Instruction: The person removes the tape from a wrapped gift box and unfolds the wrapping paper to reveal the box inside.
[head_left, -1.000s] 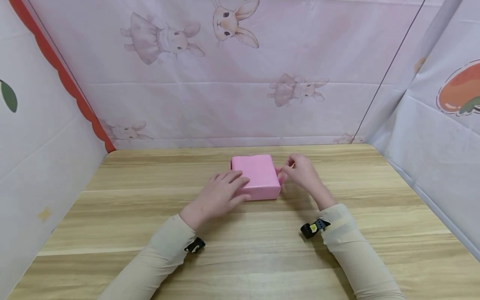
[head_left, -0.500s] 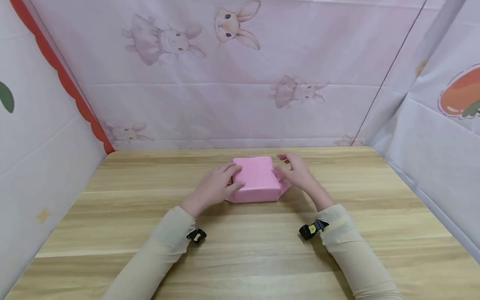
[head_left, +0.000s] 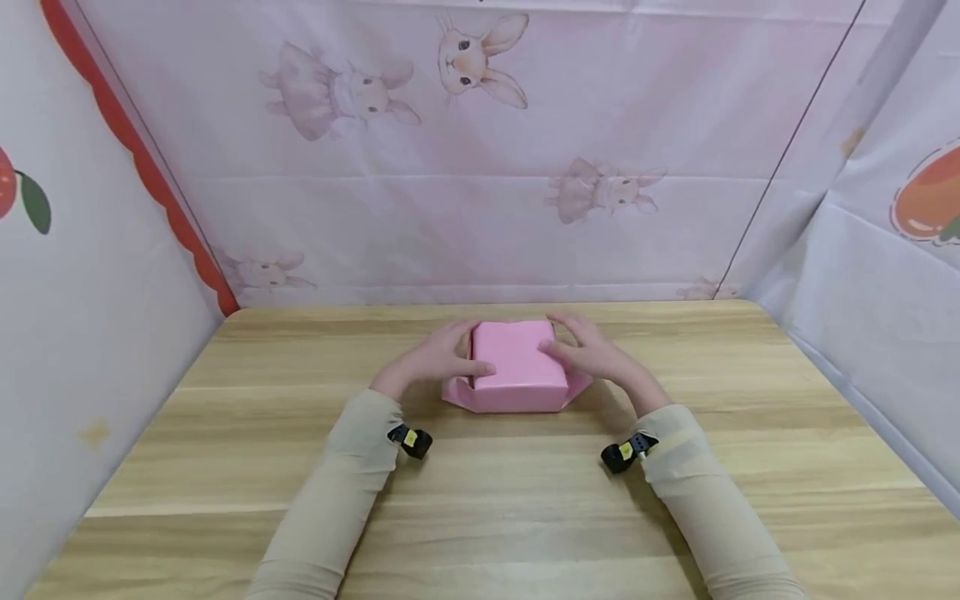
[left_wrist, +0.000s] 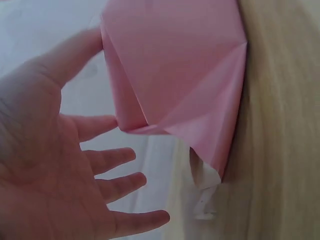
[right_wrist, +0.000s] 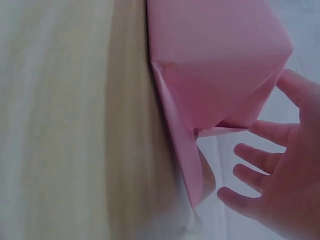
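Observation:
A box wrapped in pink paper [head_left: 521, 354] lies on the wooden table, with loose paper flaps standing out at its left and right ends. At the left end my left hand [head_left: 435, 354] spans the top edge, thumb near the front and index finger towards the back. My right hand [head_left: 592, 350] touches the right end, its thumb on the top edge. In the left wrist view the folded end [left_wrist: 190, 100] tapers to a flap, and only thumb and index finger meet the paper. The right wrist view shows a similar open flap [right_wrist: 182, 145], with the other fingers spread away from it.
Wood-grain table [head_left: 480, 500] surrounds the box. A rabbit-print cloth [head_left: 480, 225] hangs behind the table's far edge, and pale cloth walls stand at both sides. Beyond the flap in the left wrist view is a pale crumpled strip [left_wrist: 205, 202], too blurred to identify.
My left hand has moved from the box's top to its left end, exposing the left flap. My right hand has left the right flap and now touches the top edge; that flap points outward.

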